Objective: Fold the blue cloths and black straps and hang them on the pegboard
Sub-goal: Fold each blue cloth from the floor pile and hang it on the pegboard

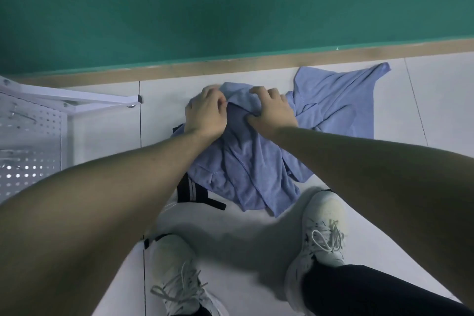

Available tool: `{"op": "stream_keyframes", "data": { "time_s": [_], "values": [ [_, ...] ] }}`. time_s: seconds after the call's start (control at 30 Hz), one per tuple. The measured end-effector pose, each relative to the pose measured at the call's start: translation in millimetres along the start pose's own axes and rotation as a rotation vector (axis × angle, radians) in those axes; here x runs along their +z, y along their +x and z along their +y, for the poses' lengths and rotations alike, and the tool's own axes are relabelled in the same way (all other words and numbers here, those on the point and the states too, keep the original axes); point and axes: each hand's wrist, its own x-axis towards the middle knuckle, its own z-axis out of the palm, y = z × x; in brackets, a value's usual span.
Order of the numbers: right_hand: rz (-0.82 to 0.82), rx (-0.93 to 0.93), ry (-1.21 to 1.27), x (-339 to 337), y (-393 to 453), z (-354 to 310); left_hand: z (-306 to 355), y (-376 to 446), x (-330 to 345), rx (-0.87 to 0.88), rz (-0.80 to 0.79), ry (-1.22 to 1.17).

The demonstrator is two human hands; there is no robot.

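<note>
A crumpled blue cloth [246,167] is shown heaped on the pale tiled floor [230,226], just in front of the green wall [230,7] and its wooden skirting [179,69]. Its upper edge is gripped by both hands: the left hand [205,113] and the right hand [273,113] are each curled around bunched fabric, side by side. A second blue cloth [341,102] is spread flat to the right, touching the first. Black straps [192,191] are partly covered by the heap's lower left edge. The white pegboard [30,141] is seen at the left.
</note>
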Motion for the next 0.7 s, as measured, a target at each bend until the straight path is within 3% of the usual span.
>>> {"op": "stream_keyframes", "data": {
  "time_s": [0.13, 0.3, 0.43, 0.57, 0.7],
  "values": [
    [0.045, -0.054, -0.019, -14.9, -0.5, -6.8, 10.1, -10.6, -24.6, 0.170, 0.106, -0.154],
    [0.068, 0.007, 0.452, -56.6, -15.2, -24.8, 27.2, -22.9, -68.1, 0.112, 0.128, -0.329],
    [0.141, 0.010, 0.602, -101.4, -36.0, -45.3, 42.5, -30.8, -108.7, 0.101, 0.177, -0.372],
    [0.160, -0.034, 0.786, -152.1, -71.6, -67.5, 63.7, -49.7, -157.0, 0.076, 0.055, -0.484],
    [0.215, -0.102, 0.729, -202.7, -112.4, -85.1, 82.7, -78.7, -192.6, 0.105, 0.007, -0.445]
  ]
}}
